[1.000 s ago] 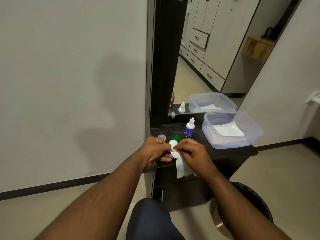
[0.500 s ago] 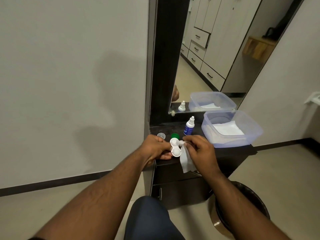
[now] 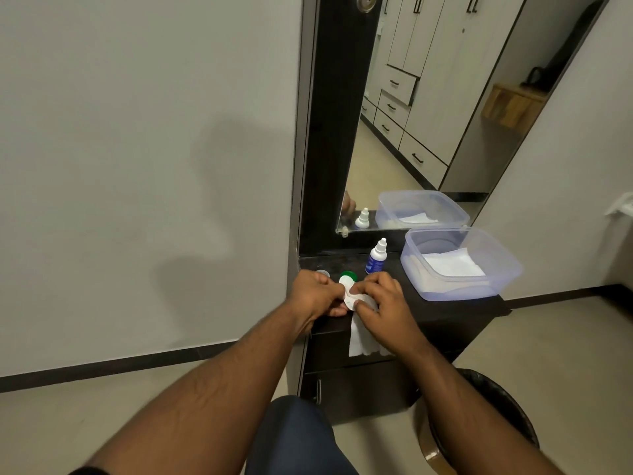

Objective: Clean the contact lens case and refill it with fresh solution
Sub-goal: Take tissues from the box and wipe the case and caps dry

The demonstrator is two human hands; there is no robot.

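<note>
My left hand grips the white contact lens case from its left side, above the front edge of the dark dresser top. My right hand pinches a white tissue and presses it onto the near well of the case; the tissue's loose end hangs down below the hand. A green cap lies just behind the case, and a small clear cap sits behind my left hand. The solution bottle, white with a blue label, stands upright behind my right hand.
A clear plastic tub with white tissues inside stands on the right of the dresser top. A mirror rises behind it. A dark bin stands on the floor at lower right. My knee is below the dresser front.
My right hand has moved the tissue from the case's far well back onto its near well. The left hand keeps its hold on the case.
</note>
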